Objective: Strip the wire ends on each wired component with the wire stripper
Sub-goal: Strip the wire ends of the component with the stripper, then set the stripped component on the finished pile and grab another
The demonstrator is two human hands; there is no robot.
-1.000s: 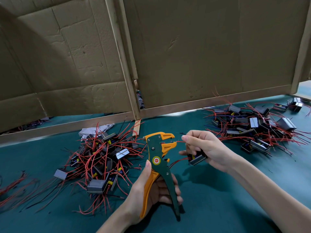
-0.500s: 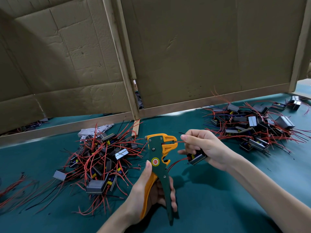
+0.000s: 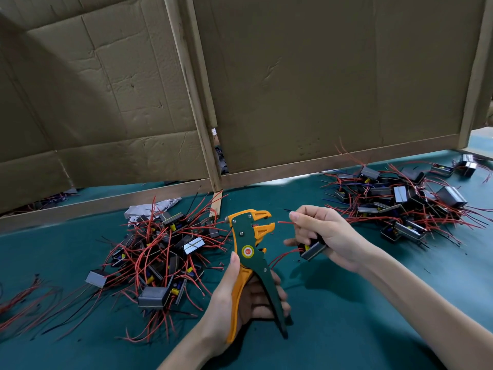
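My left hand (image 3: 240, 300) grips the handles of a green and orange wire stripper (image 3: 249, 243), held upright with its jaws apart and pointing right. My right hand (image 3: 328, 236) holds a small grey and black wired component (image 3: 312, 249) in its palm. Thumb and forefinger pinch one of its red wires (image 3: 285, 222). The wire's tip hangs just right of the stripper's jaws, apart from them. Another red wire curls down from the component towards the stripper's handles.
A heap of wired components (image 3: 162, 252) with red wires lies left of the stripper on the green mat (image 3: 346, 316). A second heap (image 3: 405, 201) lies at the back right. Cardboard panels (image 3: 320, 89) wall off the far side. Loose wires (image 3: 18, 303) lie far left.
The stripper's handles were squeezed and have spread again, and its jaws have opened. My right hand has drawn the red wire out of the jaws to the right.
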